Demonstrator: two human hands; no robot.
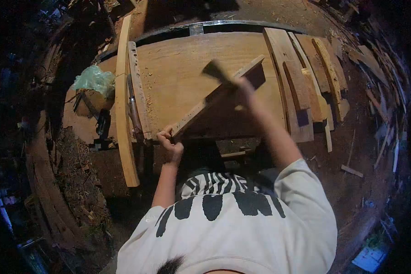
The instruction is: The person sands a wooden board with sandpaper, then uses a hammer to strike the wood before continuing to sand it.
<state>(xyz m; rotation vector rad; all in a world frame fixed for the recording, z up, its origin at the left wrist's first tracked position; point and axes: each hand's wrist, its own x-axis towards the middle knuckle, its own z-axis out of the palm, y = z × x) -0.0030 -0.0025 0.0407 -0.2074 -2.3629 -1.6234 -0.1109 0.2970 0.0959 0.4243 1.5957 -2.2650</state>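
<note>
My left hand [170,141] is closed around the near left end of a wooden board [201,109]. The board lies slantwise over the workbench [182,59], and a row of small dark marks runs along its pale narrow edge. My right hand [245,89] is above the board's far half and grips a short hand tool [217,71] with a dark, broad end. Motion blurs this tool, so its exact kind does not show. Its dark end points to the far left, over the board's edge.
To the left lie a long pale batten [122,91], a strip with notches [137,86] and a greenish plastic bag [95,81]. Several wood pieces [301,86] rest on the bench's right side. Scrap wood [374,68] litters the ground at right.
</note>
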